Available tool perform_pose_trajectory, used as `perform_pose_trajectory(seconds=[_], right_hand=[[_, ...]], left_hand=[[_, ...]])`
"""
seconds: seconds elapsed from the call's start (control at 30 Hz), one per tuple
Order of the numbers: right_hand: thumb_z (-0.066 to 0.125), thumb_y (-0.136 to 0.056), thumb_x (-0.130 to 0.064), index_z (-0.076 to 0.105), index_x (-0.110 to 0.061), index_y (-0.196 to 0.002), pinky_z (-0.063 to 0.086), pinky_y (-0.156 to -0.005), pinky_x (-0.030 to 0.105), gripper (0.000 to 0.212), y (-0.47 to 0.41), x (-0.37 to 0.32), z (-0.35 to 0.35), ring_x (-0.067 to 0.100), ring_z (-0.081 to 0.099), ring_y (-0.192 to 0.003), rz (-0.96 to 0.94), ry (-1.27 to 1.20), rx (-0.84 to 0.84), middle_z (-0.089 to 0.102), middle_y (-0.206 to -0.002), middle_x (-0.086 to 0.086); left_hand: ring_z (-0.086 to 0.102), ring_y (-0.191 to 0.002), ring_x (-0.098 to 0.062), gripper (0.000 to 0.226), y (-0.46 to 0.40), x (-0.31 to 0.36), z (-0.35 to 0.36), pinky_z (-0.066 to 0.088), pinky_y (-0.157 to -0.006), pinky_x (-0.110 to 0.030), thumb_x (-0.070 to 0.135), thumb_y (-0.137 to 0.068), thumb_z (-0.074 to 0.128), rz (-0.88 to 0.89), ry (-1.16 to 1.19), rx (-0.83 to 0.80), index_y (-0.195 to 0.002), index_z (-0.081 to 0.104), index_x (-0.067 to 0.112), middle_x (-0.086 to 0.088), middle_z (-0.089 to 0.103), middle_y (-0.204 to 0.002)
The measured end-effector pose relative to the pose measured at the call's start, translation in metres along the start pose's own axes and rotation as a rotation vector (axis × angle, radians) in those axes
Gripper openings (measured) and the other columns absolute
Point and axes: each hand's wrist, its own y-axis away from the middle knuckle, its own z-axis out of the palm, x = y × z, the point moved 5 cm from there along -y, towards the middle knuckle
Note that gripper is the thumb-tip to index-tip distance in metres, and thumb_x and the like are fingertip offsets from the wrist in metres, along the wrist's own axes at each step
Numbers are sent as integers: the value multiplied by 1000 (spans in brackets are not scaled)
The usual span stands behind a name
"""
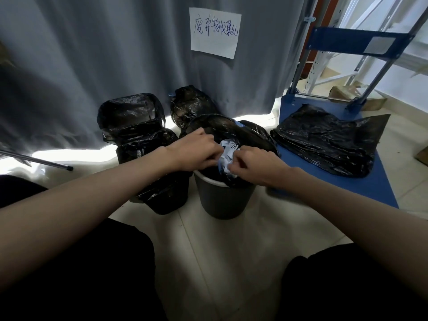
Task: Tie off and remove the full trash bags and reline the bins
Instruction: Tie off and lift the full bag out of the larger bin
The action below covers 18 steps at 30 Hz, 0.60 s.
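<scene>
Both hands meet over the bin (222, 200): the left hand (194, 151) and right hand (254, 165) pinch the trash bag (231, 130) rim. The bag mouth lies directly between them, equally near each.

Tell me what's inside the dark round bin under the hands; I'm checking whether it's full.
The bin holds a black trash bag with crumpled white paper showing at its mouth. Both hands, left and right, and the bag cover whatever lies deeper.

Both hands' fingertips hidden among crumpled paper (228, 152) and bag.
</scene>
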Motion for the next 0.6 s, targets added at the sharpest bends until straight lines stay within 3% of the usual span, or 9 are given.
perform_pose_trajectory(seconds=[0.1,0.3,0.47,0.6], right_hand=[[49,-77,-74,57,-25,-75,36,-59,30,50,-2,-9,3,10,54,-73,12,-61,-35,56,-81,-11],[67,-82,-42,61,-21,-82,37,-58,28,22,2,-5,11,18,55,-79,-17,81,-88,57,-85,-4],[64,-83,-19,62,-14,-97,44,-66,32,15,2,-4,13,24,57,-94,-14,237,-154,59,-102,4],[58,-85,-12,64,-11,-105,43,-72,32,21,-5,1,0,25,55,-103,2,398,-65,61,-108,6]], left_hand=[[54,-92,-12,16,1,-7,-4,33,-84,-31,41,-94,46,-74,29,-7,-82,45,30,13,62,-89],[55,-86,-13,17,6,-22,1,37,-91,-37,35,-94,49,-205,116,-29,-80,50,26,12,57,-77],[56,-77,-16,19,7,-26,7,36,-91,-36,32,-94,47,-240,146,-82,-77,47,25,8,56,-73],[56,-73,-15,17,9,-26,6,36,-88,-31,34,-87,55,-207,158,-174,-73,49,26,10,58,-71]])
